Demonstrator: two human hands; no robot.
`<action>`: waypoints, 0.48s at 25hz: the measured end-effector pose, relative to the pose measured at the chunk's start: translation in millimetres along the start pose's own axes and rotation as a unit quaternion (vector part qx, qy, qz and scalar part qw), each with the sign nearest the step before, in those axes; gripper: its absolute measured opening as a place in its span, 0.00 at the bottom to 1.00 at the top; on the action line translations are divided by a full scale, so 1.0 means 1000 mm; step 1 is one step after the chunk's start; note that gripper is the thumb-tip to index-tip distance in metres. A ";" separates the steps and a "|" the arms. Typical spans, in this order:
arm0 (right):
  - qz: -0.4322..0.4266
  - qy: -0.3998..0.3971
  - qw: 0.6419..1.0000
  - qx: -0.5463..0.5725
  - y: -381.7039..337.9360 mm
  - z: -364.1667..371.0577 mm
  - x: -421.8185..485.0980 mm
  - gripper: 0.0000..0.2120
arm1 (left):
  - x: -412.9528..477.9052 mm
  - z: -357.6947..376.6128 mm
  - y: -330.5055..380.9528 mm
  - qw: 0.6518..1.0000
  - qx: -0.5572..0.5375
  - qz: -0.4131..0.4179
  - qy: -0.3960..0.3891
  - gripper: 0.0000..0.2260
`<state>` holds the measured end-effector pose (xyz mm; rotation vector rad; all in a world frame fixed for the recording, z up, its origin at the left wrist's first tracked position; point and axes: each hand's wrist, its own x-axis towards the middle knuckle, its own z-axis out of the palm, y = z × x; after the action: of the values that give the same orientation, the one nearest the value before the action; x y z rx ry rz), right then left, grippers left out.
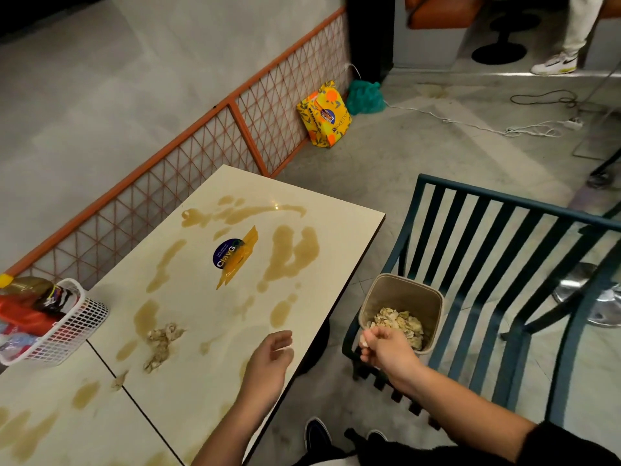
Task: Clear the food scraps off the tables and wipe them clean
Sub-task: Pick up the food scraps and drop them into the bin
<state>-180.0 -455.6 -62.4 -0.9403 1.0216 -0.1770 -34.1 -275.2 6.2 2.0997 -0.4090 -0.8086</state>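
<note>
Hovering over the counter's (208, 307) right edge, near 6 o'clock in the head view, the left hand (268, 361) lies relaxed with its fingers loosely curled, gripping nothing I can make out. The right hand (383, 348), toward 5 o'clock, is closed, its fingers curled round pale scraps (364, 341) right at the near rim of a tan bin (403, 297); whether it also touches the rim I cannot tell. More scraps lie heaped inside the bin, which sits on a dark slatted chair (497, 196) just beside the counter at 4 o'clock. On the counter a loose pile of scraps remains at 8 o'clock, well apart from both hands, amid brown spills (292, 253) spread across the whole top. A round dark sticker (225, 255) sits at the counter's middle. A white basket (77, 317) of bottles and packets stands at 9 o'clock on the counter's left edge. At 12 o'clock, on the floor by an orange mesh fence, a yellow bag (324, 116) leans just beside a teal bag (364, 97).
</note>
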 end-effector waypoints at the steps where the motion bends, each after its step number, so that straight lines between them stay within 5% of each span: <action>1: 0.003 0.056 0.998 -0.007 -0.003 -0.015 0.006 0.14 | 0.001 -0.007 -0.003 0.999 -0.021 -0.019 0.024 0.12; 7: -0.055 0.220 0.968 -0.105 -0.022 -0.067 0.048 0.06 | -0.009 -0.041 -0.023 0.991 -0.062 -0.088 0.077 0.06; 12: 0.022 0.104 0.986 -0.129 -0.034 -0.079 0.071 0.25 | -0.011 -0.058 -0.024 0.991 -0.061 -0.097 0.070 0.06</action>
<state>-194.6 -560.6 -97.5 -1.1510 1.2790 -0.1091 -2.8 -220.6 17.8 2.0874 -0.0775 -0.7701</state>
